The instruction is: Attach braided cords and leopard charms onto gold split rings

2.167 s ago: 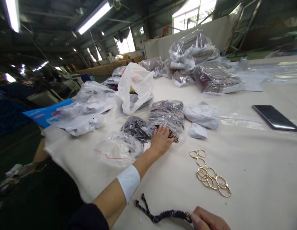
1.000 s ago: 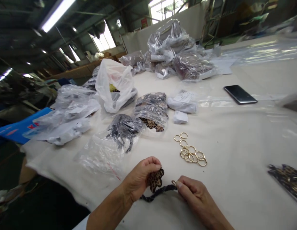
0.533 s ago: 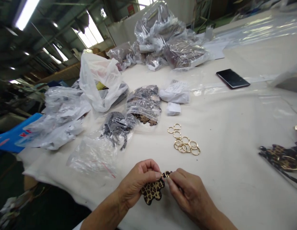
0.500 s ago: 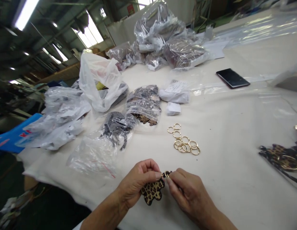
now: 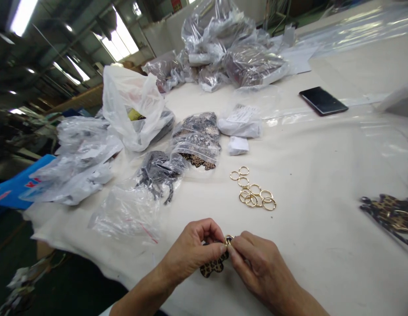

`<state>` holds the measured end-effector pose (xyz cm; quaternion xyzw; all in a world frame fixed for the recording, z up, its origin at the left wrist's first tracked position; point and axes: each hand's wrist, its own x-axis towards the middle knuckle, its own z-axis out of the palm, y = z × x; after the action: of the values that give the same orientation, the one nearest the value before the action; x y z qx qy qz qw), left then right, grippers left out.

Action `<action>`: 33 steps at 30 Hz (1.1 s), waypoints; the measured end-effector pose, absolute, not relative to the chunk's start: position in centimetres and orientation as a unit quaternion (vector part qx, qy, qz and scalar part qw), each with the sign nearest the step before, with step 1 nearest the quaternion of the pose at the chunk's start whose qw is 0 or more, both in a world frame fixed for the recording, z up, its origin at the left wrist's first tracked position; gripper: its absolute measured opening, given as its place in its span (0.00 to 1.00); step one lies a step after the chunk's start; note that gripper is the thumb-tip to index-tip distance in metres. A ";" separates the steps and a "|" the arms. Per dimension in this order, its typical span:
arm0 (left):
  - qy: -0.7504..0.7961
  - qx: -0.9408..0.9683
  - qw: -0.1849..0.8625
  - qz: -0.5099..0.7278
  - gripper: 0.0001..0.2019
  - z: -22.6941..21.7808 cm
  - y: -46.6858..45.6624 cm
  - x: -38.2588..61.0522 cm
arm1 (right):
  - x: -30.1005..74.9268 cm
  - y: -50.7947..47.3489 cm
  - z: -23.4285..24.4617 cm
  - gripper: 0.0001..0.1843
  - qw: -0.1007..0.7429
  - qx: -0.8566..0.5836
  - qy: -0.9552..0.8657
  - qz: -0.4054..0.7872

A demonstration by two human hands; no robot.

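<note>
Near the front of the table, my left hand (image 5: 189, 251) pinches a leopard-print charm with a dark edge (image 5: 212, 267). Its lobed lower part hangs below my fingers, while the upper part is mostly covered. Close against it, my right hand (image 5: 261, 261) has thumb and forefinger closed on a gold ring (image 5: 229, 238) at the charm's top. The fingertips hide how ring and charm join. Several loose gold rings (image 5: 251, 201) lie on the cloth just beyond my hands.
Clear bags hold leopard-print pieces (image 5: 199, 136) and black straps (image 5: 159, 173). More leopard-print pieces with a ring (image 5: 390, 213) lie at the right. Farther back are a phone (image 5: 323, 101), a white plastic bag (image 5: 133, 109) and a heap of wrapped goods (image 5: 223, 48).
The charm has turned and shifted slightly right, with less of it showing under my left hand. My hands have drawn closer together at the ring. The view has tilted slightly.
</note>
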<state>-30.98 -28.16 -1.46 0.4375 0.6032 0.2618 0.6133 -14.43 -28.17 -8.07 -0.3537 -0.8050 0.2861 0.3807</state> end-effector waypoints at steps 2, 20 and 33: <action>0.615 0.469 0.585 0.244 0.07 -1.3 -28.2 -30.9 | -14.4 -28.1 -8.0 0.12 0.381 -0.358 -0.805 0.281; 0.590 0.722 0.337 0.134 0.04 -0.5 -27.7 -30.5 | -14.1 -27.7 -7.9 0.13 0.345 -0.371 -0.801 0.319; 0.532 0.674 0.461 0.223 0.10 -1.3 -27.2 -31.0 | -11.0 -26.7 -5.3 0.20 0.331 -0.333 -0.616 0.633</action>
<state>-31.02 -27.18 -1.34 0.6738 0.5325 0.2230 0.4612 -10.98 -26.69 -5.26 -0.3331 -0.6157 0.6328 0.3310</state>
